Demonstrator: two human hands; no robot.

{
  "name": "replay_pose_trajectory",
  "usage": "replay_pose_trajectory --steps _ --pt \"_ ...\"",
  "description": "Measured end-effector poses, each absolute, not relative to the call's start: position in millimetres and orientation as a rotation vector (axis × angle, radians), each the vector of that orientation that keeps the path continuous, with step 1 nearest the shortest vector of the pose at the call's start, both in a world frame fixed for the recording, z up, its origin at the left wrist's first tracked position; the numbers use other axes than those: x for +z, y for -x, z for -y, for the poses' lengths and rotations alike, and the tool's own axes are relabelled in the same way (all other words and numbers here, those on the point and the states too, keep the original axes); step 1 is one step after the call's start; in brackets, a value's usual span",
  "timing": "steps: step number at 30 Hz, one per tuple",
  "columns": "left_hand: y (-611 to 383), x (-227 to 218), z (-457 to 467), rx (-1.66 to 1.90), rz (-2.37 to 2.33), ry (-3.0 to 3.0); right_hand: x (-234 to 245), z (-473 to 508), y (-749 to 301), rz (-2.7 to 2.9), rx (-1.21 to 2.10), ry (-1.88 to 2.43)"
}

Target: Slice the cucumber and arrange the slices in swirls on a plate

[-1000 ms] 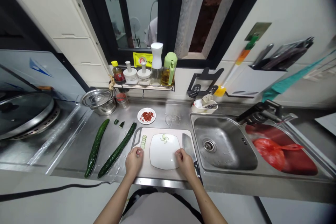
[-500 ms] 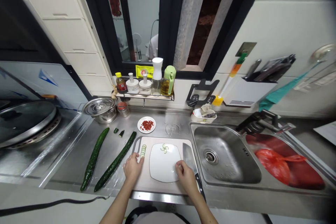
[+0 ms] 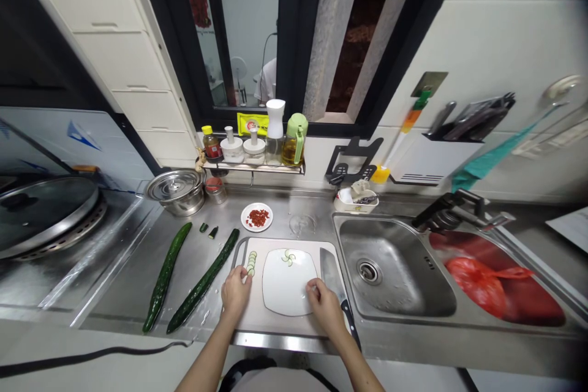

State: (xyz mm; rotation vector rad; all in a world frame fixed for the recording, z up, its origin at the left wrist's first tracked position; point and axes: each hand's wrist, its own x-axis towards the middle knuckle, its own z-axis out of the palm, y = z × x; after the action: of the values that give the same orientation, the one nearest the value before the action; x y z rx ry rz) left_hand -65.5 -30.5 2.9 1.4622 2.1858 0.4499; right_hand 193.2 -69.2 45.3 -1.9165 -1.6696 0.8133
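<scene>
My left hand (image 3: 236, 291) is at the near end of a row of cucumber slices (image 3: 252, 258) on the cutting board (image 3: 252, 315), thumb and forefinger closing on the nearest slice. My right hand (image 3: 322, 300) is closed, fingertips pinched together over the right edge of a white plate (image 3: 287, 288); anything between them is too small to make out. Several thin cucumber slices (image 3: 288, 257) form a curved, petal-like pattern near the plate's far edge. Right of the plate, a knife (image 3: 331, 272) lies on the board, its black handle (image 3: 350, 321) pointing toward me.
Two whole cucumbers (image 3: 168, 275) (image 3: 204, 282) lie left of the board, with cut ends (image 3: 213, 233) beyond them. A small dish of chopped red pieces (image 3: 257, 218) sits behind the board. The sink (image 3: 397, 275) is at right, a lidded pot (image 3: 175, 193) at back left.
My left hand has shifted slightly right, and its thumb and forefinger have drawn closer together. My right hand stays pinched at the plate's edge. The view has moved a little.
</scene>
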Motion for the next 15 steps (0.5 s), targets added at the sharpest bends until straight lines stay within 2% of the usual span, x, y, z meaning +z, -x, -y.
replay_pose_trajectory --steps 4,8,15 --pt "63.4 0.2 32.0 0.623 -2.115 -1.406 45.5 71.3 -192.7 1.641 0.818 1.906" --pt "55.9 7.6 29.3 0.947 -1.893 -1.161 50.9 67.5 -190.6 1.596 0.852 1.848" --pt "25.8 67.4 21.0 1.209 -1.380 -0.818 83.7 39.2 -167.4 1.489 0.998 1.568"
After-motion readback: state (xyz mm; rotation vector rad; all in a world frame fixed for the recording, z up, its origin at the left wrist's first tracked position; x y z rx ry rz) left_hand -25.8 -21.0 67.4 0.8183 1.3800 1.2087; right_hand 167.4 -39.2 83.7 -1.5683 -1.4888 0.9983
